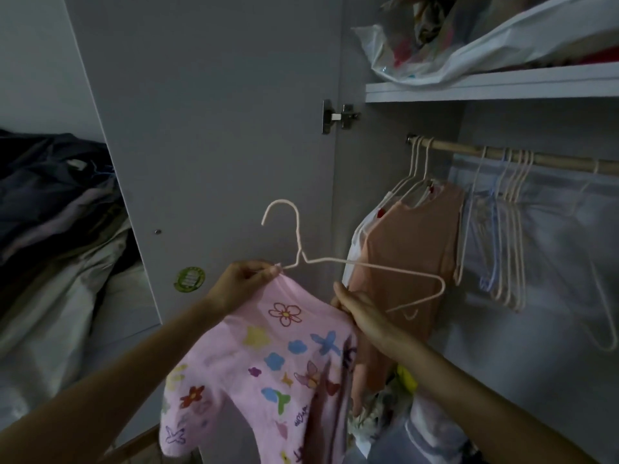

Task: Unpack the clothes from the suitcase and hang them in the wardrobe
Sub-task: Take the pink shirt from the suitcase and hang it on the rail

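Note:
A pink shirt (268,363) printed with coloured flowers and butterflies hangs in front of me, half threaded on a pale wire hanger (335,261). My left hand (244,283) pinches the shirt's shoulder together with the hanger's left arm. My right hand (358,313) grips the shirt's other shoulder, just under the hanger's bare right arm. The wardrobe rod (552,160) runs at upper right, carrying an orange shirt (412,262) and a white garment on hangers. The suitcase is out of view.
Several empty hangers (509,229) hang on the rod beside a clear garment cover (552,262). A shelf (485,88) above holds a plastic bag (452,45). The open wardrobe door (217,128) stands left of centre. Piled clothes (57,212) lie at left.

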